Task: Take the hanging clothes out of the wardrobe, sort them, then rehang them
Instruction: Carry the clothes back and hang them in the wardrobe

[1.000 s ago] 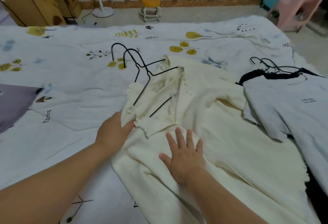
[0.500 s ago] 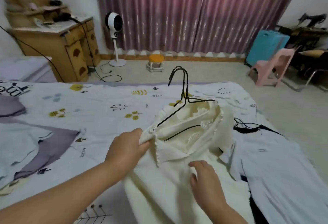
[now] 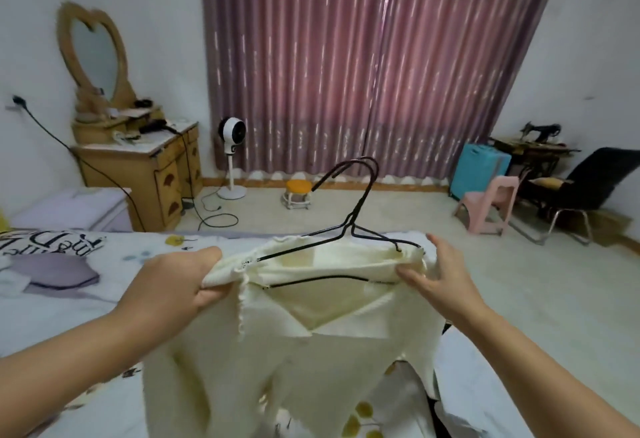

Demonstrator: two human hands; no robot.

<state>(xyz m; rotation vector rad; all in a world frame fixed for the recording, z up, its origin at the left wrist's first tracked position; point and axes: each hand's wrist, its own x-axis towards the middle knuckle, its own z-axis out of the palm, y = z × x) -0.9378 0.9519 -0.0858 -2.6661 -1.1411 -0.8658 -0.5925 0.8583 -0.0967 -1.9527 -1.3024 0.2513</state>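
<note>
A cream knitted cardigan hangs in the air in front of me on black wire hangers, whose hooks point up and away. My left hand grips the garment's left shoulder with curled fingers. My right hand pinches the right shoulder edge between thumb and fingers, the other fingers spread. The lower part of the cardigan drapes down over the bed.
The bed has a white printed cover with a purple item at the left. Beyond it stand a wooden dresser with a heart-shaped mirror, a white fan, an orange stool, a pink chair and purple curtains.
The cardigan was lying flat on the bed; both hands have taken its shoulders and lifted it upright with the hangers. My view has risen toward the room.
</note>
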